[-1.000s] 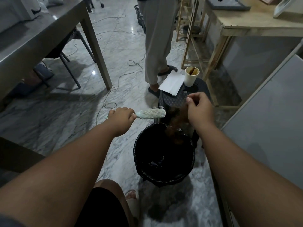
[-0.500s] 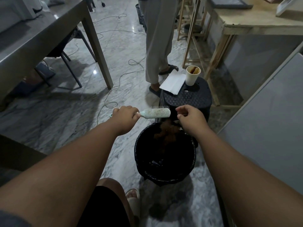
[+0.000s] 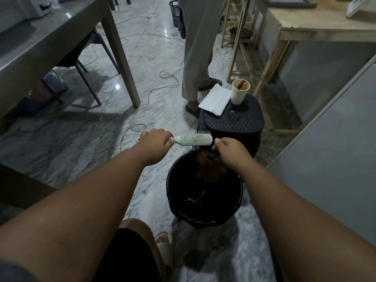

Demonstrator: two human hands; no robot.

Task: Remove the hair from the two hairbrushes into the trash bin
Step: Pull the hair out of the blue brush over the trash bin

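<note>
Your pale green hairbrush point(image 3: 193, 139) sits level, bristles up; brown hair point(image 3: 209, 168) dangles into your black-lined trash bin point(image 3: 205, 219).

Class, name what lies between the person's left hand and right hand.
Head view: the hairbrush spans the gap; the left hand grips its handle, the right hand pinches hair over the trash bin.

There was one pale green plastic hairbrush point(image 3: 193, 139) with white bristles. One round black trash bin point(image 3: 205, 218) lined with a black bag stood on the floor, with one clump of brown hair point(image 3: 207, 167) at its far rim. Two bare hands showed, one left hand point(image 3: 155, 140) and one right hand point(image 3: 230, 151). One black woven-pattern plastic stool point(image 3: 240, 121) carried one white paper cup point(image 3: 240, 94) at its far edge and one folded white sheet of paper point(image 3: 215, 99) over its far left corner. There were two tables, one grey table point(image 3: 40, 43) and one wooden table point(image 3: 325, 23), one black mesh basket point(image 3: 175, 11) and one standing person point(image 3: 199, 47).
</note>
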